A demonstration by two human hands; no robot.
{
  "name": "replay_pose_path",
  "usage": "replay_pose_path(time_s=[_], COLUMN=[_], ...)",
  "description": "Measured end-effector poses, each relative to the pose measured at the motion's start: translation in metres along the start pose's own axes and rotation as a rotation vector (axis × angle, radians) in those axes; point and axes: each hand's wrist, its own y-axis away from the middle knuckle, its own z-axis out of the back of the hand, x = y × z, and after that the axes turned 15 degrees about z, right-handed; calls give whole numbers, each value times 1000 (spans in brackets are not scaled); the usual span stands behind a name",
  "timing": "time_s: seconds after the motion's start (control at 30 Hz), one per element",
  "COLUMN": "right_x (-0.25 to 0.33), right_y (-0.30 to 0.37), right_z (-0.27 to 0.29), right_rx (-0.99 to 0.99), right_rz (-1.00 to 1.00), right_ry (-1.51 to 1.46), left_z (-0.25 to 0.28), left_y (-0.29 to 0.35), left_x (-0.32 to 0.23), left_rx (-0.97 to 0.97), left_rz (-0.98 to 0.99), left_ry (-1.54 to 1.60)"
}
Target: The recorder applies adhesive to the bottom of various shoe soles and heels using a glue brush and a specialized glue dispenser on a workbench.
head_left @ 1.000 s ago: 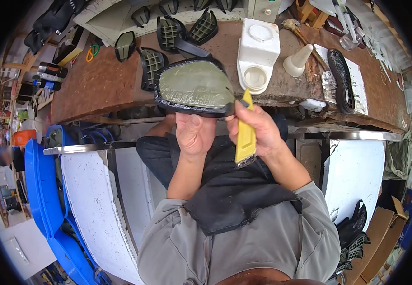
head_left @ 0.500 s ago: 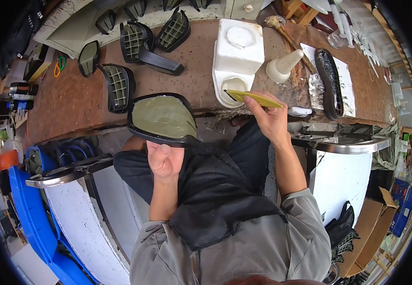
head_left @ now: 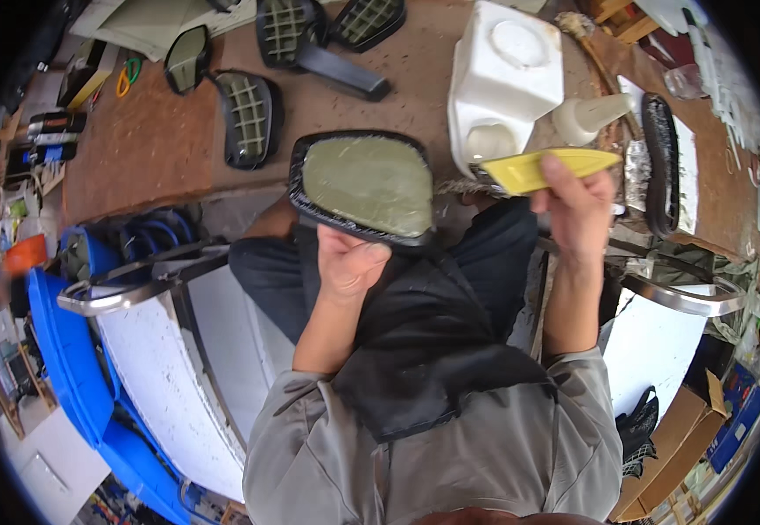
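My left hand is closed on the lower edge of a moulded piece with a thick black rim and a smooth olive-green face, holding it face up above my lap. Whitish wet-looking smears show along its rim. My right hand pinches a flat yellow brush with a dark tip pointing left. That tip is just below the round open cup of a white plastic glue pot on the bench. What the left fingers do underneath the piece is hidden.
On the brown bench lie several black pieces with olive lattice. A cream cone lies right of the pot; beyond it a dark sole rests on white sheet. Metal-edged white panels flank my legs, with blue plastic at left.
The yellow brush has come out of the pot's cup and turned broadside. The olive-faced piece is tilted more toward me. The whole view has shifted, moving the bench up and rightward.
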Motion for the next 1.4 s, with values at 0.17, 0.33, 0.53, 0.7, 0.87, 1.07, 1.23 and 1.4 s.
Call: replay_pose_path(time_s=[0.17, 0.33, 0.53, 0.7, 0.87, 1.07, 1.23, 1.4], right_x=[53, 70, 73, 75, 77, 84, 88, 90], right_y=[30, 37, 58, 69, 77, 79, 68, 43], right_z=[-32, -41, -37, -29, -32, -28, -19, -14], right_rx=[203, 400, 309, 507, 398, 431, 445, 665], right_rz=[74, 800, 988, 1027, 1078, 1124, 1227, 1185], right_ry=[-107, 84, -23, -76, 13, 65, -166, 46], left_z=[-12, -29, -58, -78, -88, -86, -86, -106], left_y=[14, 36, 37, 35, 38, 43, 45, 46], left_x=[-4, -13, -18, -24, -27, -28, -31, -40], left_rx=[137, 158, 210, 261, 297, 344, 382, 277], left_rz=[-53, 6, -72, 36, 58, 87, 152, 223], left_ry=[-36, 123, 129, 382, 456, 541, 697, 688])
